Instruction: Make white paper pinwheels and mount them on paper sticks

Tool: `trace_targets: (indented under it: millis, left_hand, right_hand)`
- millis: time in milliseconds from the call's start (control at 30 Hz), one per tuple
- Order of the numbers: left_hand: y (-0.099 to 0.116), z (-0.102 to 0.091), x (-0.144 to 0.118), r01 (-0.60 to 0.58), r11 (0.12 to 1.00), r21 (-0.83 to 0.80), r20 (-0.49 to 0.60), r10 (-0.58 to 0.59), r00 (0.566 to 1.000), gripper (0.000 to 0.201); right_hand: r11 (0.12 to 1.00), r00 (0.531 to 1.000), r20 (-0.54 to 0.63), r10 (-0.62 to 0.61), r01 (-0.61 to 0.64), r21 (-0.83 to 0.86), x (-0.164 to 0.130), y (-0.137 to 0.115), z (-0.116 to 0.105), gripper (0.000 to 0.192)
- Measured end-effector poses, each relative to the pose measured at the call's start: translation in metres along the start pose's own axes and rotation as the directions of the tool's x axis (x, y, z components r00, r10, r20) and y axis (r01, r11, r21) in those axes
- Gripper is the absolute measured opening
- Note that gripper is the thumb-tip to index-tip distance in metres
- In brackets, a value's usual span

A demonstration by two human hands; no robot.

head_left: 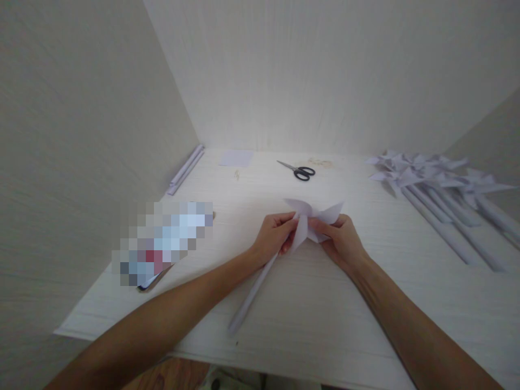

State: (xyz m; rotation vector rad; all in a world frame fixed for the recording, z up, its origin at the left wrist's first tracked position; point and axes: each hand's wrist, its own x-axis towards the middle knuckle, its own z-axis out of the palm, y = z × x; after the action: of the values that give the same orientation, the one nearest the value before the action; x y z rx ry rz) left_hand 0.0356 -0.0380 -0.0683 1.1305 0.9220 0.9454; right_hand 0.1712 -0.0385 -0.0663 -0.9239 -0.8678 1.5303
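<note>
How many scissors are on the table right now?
1. The scissors lie at the far middle of the table, beyond both hands and the paper pinwheel they hold. None other shows, though one could lie out of view.

Both bare forearms extended forward, converging; left hand [273, 234] and right hand [340, 240] close together, fingers curled, pinching.

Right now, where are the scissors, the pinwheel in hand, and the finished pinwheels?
scissors [303, 172], head view, black handles.
pinwheel in hand [329, 212], head view, right blade.
finished pinwheels [410, 176], head view, paper blades.
</note>
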Motion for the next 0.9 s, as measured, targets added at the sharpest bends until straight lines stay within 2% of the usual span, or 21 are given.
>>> trace_targets:
  millis: [133, 333, 533, 667, 900]
  left_hand:
    - [0.0005, 0.0010, -0.0010, -0.011, 0.999, 0.032, -0.017, 0.011, 1.000, 0.023]
    - [0.0018, 0.0022, -0.0045, -0.016, 0.996, 0.082, -0.008, 0.016, 1.000, 0.025]
    - [0.0003, 0.0012, -0.0045, -0.019, 0.999, 0.046, 0.012, 0.019, 1.000, 0.024]
    - [-0.0005, 0.0004, -0.0050, -0.026, 0.998, 0.050, 0.000, 0.026, 1.000, 0.024]
    - [0.0041, 0.0046, -0.0067, -0.009, 0.981, 0.194, -0.004, 0.010, 1.000, 0.030]
  right_hand:
    - [0.998, 0.999, -0.001, -0.039, 0.039, -0.044, -0.0005, 0.0024, -0.0008, 0.007]
    - [0.999, 1.000, -0.015, -0.021, 0.021, -0.026, -0.0010, 0.0009, -0.0002, 0.008]
    - [1.000, 1.000, 0.011, 0.024, -0.024, -0.005, -0.0001, -0.0025, 0.0015, 0.010]
    - [1.000, 1.000, 0.016, 0.011, -0.011, 0.000, 0.0003, -0.0015, 0.0016, 0.010]
    - [0.999, 1.000, 0.025, 0.012, -0.011, -0.033, 0.0018, 0.0005, 0.0011, 0.011]
